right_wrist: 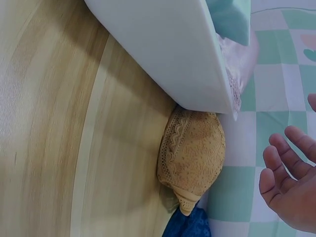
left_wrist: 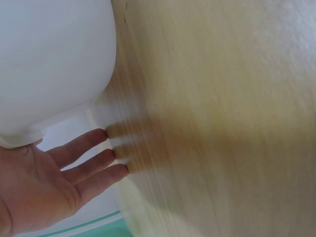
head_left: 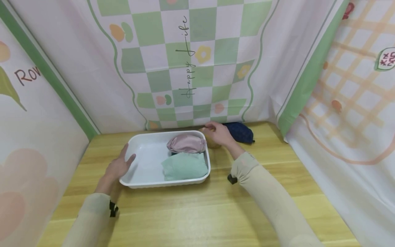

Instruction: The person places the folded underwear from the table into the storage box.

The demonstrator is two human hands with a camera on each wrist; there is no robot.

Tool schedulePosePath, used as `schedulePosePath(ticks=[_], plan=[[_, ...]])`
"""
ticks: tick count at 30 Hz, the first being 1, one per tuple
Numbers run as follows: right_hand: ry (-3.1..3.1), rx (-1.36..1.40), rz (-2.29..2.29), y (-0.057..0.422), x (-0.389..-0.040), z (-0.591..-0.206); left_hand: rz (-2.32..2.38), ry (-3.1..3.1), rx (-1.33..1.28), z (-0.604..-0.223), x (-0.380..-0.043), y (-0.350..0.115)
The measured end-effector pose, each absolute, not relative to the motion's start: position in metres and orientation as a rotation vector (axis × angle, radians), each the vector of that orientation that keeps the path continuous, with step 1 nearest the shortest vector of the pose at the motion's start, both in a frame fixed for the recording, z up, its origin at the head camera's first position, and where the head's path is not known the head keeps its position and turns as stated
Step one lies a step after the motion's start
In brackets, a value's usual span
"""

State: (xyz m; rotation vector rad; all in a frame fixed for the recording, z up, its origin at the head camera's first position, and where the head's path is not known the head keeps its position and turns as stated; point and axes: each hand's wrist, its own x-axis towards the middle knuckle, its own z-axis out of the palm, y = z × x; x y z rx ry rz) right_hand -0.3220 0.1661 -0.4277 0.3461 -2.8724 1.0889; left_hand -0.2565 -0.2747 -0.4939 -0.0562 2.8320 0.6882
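Observation:
A white tray [head_left: 145, 154] lies on the wooden table, with a folded pink bra [head_left: 186, 144] and a folded mint-green cloth item [head_left: 185, 167] in its right half. My left hand [head_left: 118, 166] rests at the tray's left rim; its fingers [left_wrist: 94, 168] are extended. Just off the tray's back right corner, my right hand [head_left: 220, 133] hovers over a folded tan lace bra [right_wrist: 195, 148], partly hiding it in the head view. In the right wrist view its loosely bent fingers are apart from the bra and hold nothing.
A dark blue folded fabric item [head_left: 239, 133] lies behind my right hand, touching the tan bra. A checkered curtain [head_left: 191, 68] hangs along the table's back edge, with more printed cloth on both sides. Wooden table surface [head_left: 185, 216] stretches in front of the tray.

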Motion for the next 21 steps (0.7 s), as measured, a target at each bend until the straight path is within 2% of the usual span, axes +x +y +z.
schedulePosePath(ticks=[21], plan=[[-2.870, 0.294, 1.152, 0.189, -0.325, -0.439, 0.682, 2.847, -0.038, -0.495, -0.257, -0.276]])
